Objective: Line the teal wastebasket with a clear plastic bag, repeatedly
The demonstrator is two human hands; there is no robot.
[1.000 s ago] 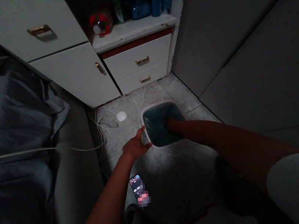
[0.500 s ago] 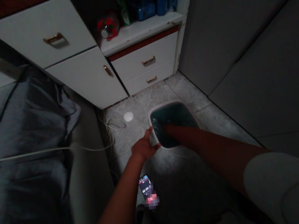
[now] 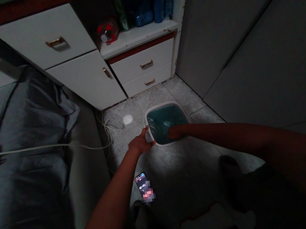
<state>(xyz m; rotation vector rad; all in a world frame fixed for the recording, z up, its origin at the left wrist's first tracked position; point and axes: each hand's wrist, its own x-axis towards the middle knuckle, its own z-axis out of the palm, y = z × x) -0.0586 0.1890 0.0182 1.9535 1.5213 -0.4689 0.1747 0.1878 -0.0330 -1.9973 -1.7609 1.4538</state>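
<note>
A trash bin (image 3: 163,145) with a pale rim stands on the tiled floor, lined with a shiny green plastic bag (image 3: 160,123). My left hand (image 3: 139,144) holds the bin's left rim, its thumb and forefinger spread along the edge. Over the front right of the opening, my right hand (image 3: 176,131) reaches in against the bag. Its fingers look bunched together, but shadow hides their tips and whatever they may hold. Beneath my left forearm a phone (image 3: 144,187) lies on the floor, its screen lit with a timer.
White cabinets (image 3: 79,79) with brass handles stand ahead, and their shelf holds a red-labelled bottle (image 3: 107,31) and blue packs (image 3: 143,16). Grey panels (image 3: 247,59) rise on the right. A white cable (image 3: 60,145) runs from the bed (image 3: 37,183) to the floor beside a white disc (image 3: 128,119).
My right hand has come up from deep inside the bin to near its front edge. More of the green bag shows now. My left hand stays on the rim; the view has shifted slightly.
</note>
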